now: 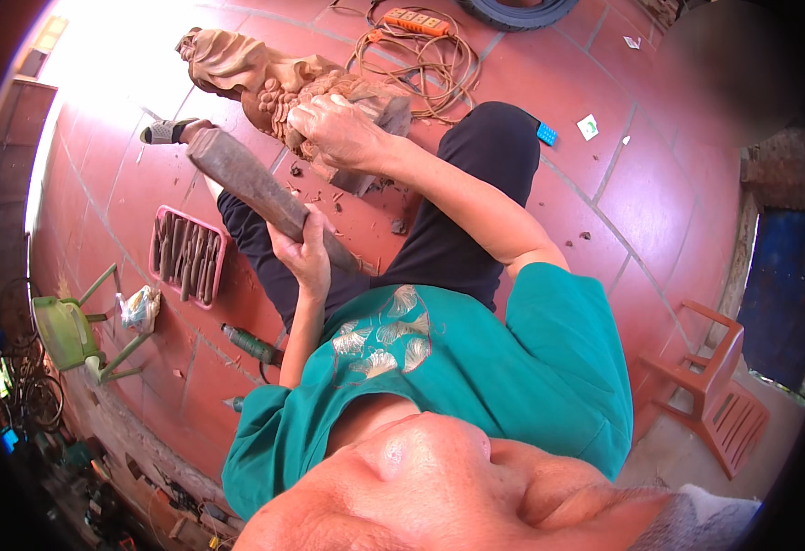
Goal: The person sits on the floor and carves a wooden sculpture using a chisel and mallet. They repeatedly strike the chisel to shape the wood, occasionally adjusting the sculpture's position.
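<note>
A brown carved wooden figure (254, 72) with flowing folds and clustered round shapes lies on its side on the floor ahead of my legs. My right hand (340, 133) is closed against the carving near its blocky base (391, 116). Whatever its curled fingers hold is hidden. My left hand (304, 253) wraps round a long, thick wooden mallet (246, 181). The mallet slants up and left, its broad end raised near the carving and apart from it. Dark wood chips (398, 226) lie between my legs.
On my left stand a pink basket (223, 262) of several carving tools, a green power tool (251, 344) and a green stool (65, 331) beside a plastic bag (139, 309). An orange power strip (416, 21) with coiled cord lies beyond the carving. A red plastic chair (710, 367) is at right.
</note>
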Available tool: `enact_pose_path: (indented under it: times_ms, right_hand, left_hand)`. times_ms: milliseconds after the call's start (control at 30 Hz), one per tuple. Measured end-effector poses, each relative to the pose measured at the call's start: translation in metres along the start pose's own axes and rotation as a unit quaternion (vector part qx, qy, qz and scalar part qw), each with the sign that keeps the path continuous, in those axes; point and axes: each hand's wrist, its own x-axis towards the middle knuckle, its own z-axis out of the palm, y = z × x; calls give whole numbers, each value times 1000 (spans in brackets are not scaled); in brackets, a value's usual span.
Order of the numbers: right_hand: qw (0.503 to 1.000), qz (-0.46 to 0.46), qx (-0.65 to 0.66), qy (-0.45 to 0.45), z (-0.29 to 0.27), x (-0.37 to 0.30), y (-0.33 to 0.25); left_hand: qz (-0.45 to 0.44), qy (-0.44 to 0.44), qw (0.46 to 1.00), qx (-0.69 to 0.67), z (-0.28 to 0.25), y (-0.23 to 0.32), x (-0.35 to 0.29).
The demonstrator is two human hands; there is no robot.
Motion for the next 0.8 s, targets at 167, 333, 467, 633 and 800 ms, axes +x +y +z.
enact_pose_path:
  times_ms: [167,333,467,633,800]
  right_hand:
    - [998,-3,-34,53,11,-6,15]
    - [999,-3,-42,30,5,-4,13]
    - [998,-18,-49,34,-3,-6,-4]
    - [999,-22,-17,35,-5,-7,-7]
    - [999,-18,-24,26,-4,-6,-7]
  left_hand:
    - [-96,-68,984,135,-3,-4,11]
    - [-37,-9,999,29,-8,-7,7]
    - [-12,-10,1000,-2,-7,7,10]
    - [-51,-37,998,-11,-9,5,6]
    - [-13,-9,1000,8,-3,7,1]
